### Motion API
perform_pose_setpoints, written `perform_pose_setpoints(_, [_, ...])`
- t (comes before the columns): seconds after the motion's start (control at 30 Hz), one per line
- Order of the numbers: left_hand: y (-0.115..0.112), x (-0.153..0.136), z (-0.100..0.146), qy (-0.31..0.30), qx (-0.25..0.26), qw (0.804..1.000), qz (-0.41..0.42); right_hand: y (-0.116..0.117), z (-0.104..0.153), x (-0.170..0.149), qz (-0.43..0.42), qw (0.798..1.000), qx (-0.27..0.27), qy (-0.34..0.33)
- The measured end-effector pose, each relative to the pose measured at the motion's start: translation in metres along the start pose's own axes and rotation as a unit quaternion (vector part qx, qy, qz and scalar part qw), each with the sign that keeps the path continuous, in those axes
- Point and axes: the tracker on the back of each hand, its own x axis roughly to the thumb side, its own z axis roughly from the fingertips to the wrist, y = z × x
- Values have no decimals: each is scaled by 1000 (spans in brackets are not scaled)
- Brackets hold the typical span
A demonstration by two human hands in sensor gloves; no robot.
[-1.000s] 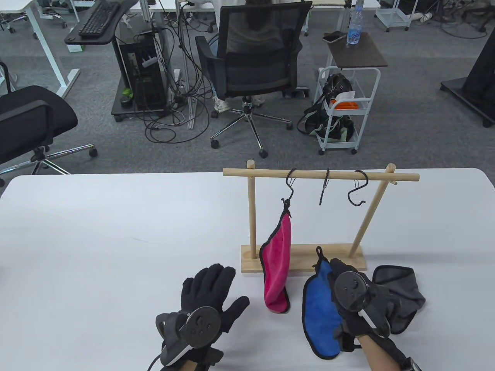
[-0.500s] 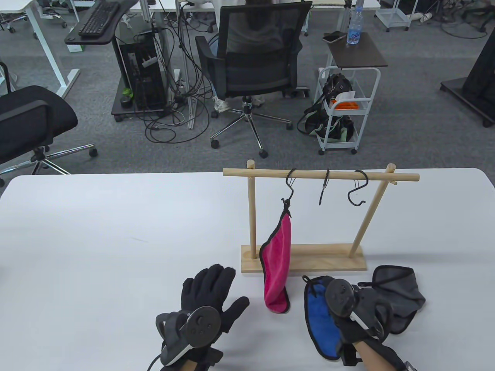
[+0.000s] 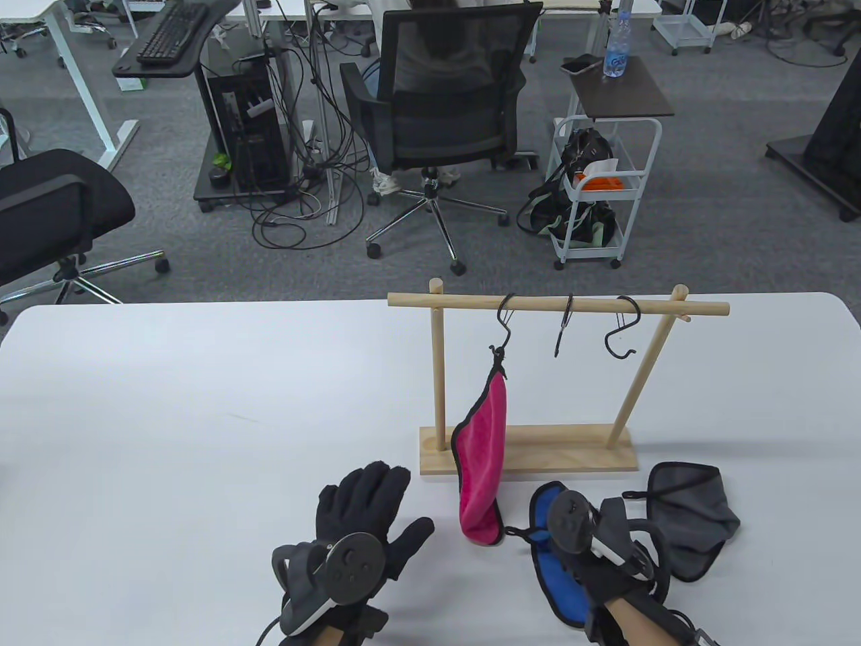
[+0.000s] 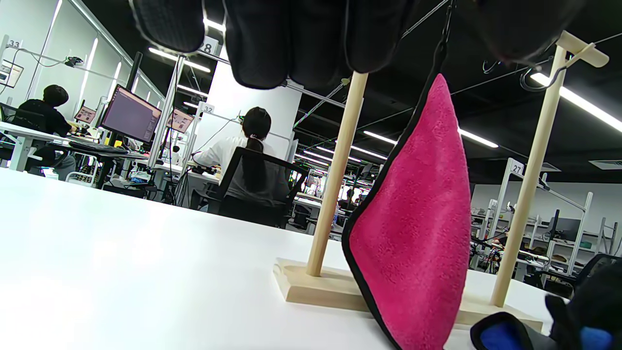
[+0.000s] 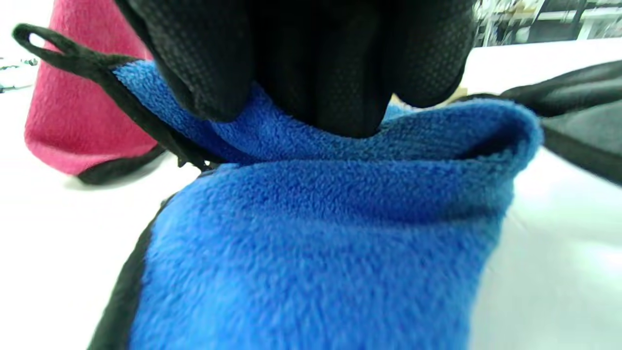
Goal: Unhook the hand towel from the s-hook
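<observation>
My right hand (image 3: 609, 542) has its grip closed on the blue fleece hand towel with black trim (image 3: 562, 579), fingertips (image 5: 311, 63) pressing into a fold near its top; this towel is already off the rack and lies low on the white counter (image 3: 202, 417) in front of the wooden rack's base (image 3: 531, 457), so I judge the step in hand is setting it down and letting go. Its long axis runs roughly near-to-far on the counter, hanging loop (image 3: 521, 533) end pointing up-left toward the pink one. A grey hand towel (image 3: 693, 518) lies just beside it on the right, also off the rack. My left hand (image 3: 366, 521) rests flat on the counter, fingers spread, gripping nothing. The pink fleece hand towel with black trim (image 3: 484, 457) hangs by its loop from the leftmost black metal s-hook (image 3: 504, 323) on the wooden rail (image 3: 558, 305); long axis near vertical, loop end up, bottom edge touching the counter. The other two s-hooks (image 3: 592, 330) are bare. Next move, as I judge: release blue, reach up to the pink loop, lift it up and off the hook's tip without dragging the hook along the rail or tipping the rack.
</observation>
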Motion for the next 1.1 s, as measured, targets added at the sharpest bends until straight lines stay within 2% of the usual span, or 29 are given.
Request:
perform_pose_setpoints(0.1, [0,0,0,-1,-2,1000,-1,5,-1,0,-1,999,36,-6])
perform_pose_setpoints(0.2, [-1,0,0,0,-5,1000,-1,6,-2,0,-1,999,50,-12])
perform_pose_setpoints(0.6, [-2,0,0,3,-9,1000,-2,4,-1,-3,-27,998,52,-19])
perform_pose_setpoints(0.73, [-2,0,-1,3,-9,1000,-2,-3,2,-5,-40,998,36,-21])
perform_pose_setpoints(1.1, [-3,0,-1,3,-13,1000,-5,-25,17,-10,-67,995,-64,-24])
